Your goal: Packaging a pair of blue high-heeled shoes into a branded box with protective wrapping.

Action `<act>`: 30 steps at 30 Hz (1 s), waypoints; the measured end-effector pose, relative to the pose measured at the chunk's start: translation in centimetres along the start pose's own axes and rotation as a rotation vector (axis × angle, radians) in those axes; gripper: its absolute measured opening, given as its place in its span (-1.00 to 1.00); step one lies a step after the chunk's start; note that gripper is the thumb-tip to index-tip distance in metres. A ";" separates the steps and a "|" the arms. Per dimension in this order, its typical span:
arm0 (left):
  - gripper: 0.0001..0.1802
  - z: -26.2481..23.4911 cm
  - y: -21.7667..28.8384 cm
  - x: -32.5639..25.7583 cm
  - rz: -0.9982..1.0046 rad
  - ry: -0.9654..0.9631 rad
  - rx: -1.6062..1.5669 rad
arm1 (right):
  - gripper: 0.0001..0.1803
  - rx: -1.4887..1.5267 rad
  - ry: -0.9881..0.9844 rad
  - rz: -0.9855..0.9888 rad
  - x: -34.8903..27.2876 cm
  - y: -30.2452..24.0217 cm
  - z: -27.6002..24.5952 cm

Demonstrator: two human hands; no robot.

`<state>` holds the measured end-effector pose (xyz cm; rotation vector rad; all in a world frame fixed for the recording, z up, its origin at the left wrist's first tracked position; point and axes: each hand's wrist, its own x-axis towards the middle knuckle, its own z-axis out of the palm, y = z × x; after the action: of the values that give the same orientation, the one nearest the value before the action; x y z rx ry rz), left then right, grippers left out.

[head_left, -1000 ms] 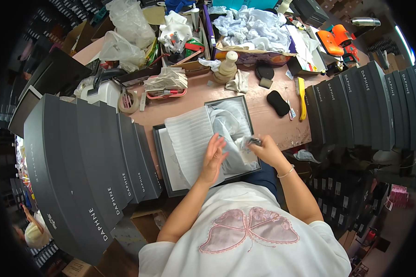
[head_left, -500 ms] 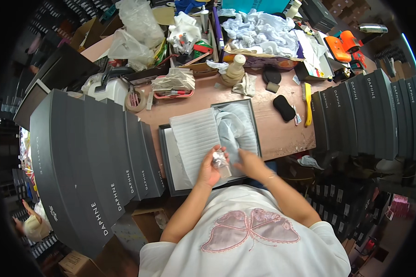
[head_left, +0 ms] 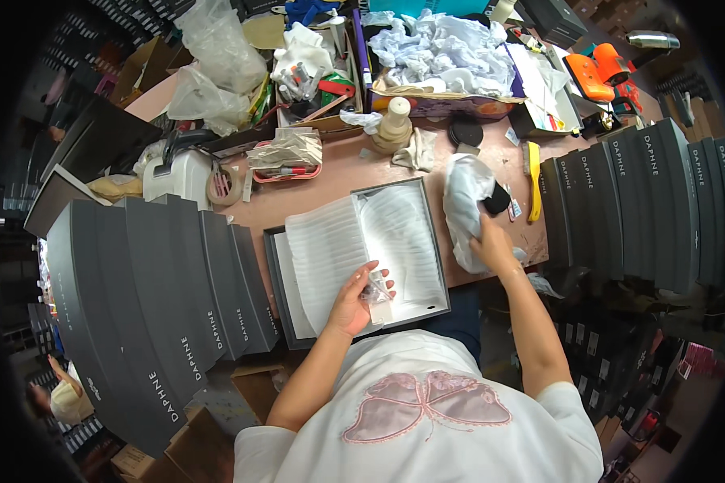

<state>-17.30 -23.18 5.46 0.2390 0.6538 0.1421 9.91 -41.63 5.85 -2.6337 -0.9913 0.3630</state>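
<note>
In front of me lies an open dark grey shoebox [head_left: 437, 233]. A ribbed white foam sheet [head_left: 322, 249] covers its left part, and more white foam lining [head_left: 403, 241] shows in the right part. My left hand [head_left: 352, 304] hovers over the box's near side, fingers curled around a small clear plastic packet [head_left: 378, 288]. To the right of the box, my right hand [head_left: 494, 244] grips a bundle wrapped in white tissue paper [head_left: 461, 201], held over the pink tabletop. What is inside the wrapping is hidden.
Dark grey shoeboxes stand in rows at left [head_left: 129, 314] and right [head_left: 660, 201]. Beyond the bundle are a black pad [head_left: 499, 198] and a yellow brush [head_left: 533, 181]. Farther back sit a squat bottle [head_left: 393, 127], a red basket [head_left: 286, 172] and a carton of crumpled tissue [head_left: 443, 60].
My right hand has lifted the tissue-wrapped bundle out of the box and moved it right over the table. The left hand still holds the packet. The box has shifted slightly left in view.
</note>
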 end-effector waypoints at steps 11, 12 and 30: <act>-0.67 -0.3 -1.8 0.6 -0.043 0.118 0.208 | -0.85 0.447 0.132 -0.363 -0.8 -7.4 7.4; -0.67 -0.5 -1.9 0.9 -0.020 0.120 0.194 | -0.84 0.661 0.061 -0.042 -1.5 -8.2 5.1; -0.72 -1.5 -3.6 1.9 0.033 0.067 0.276 | -0.81 -0.071 0.182 -0.381 -2.3 -10.2 6.1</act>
<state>-16.55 -26.02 2.29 0.5120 0.7357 0.0912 0.08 -34.69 4.28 -2.4087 -1.4249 0.0003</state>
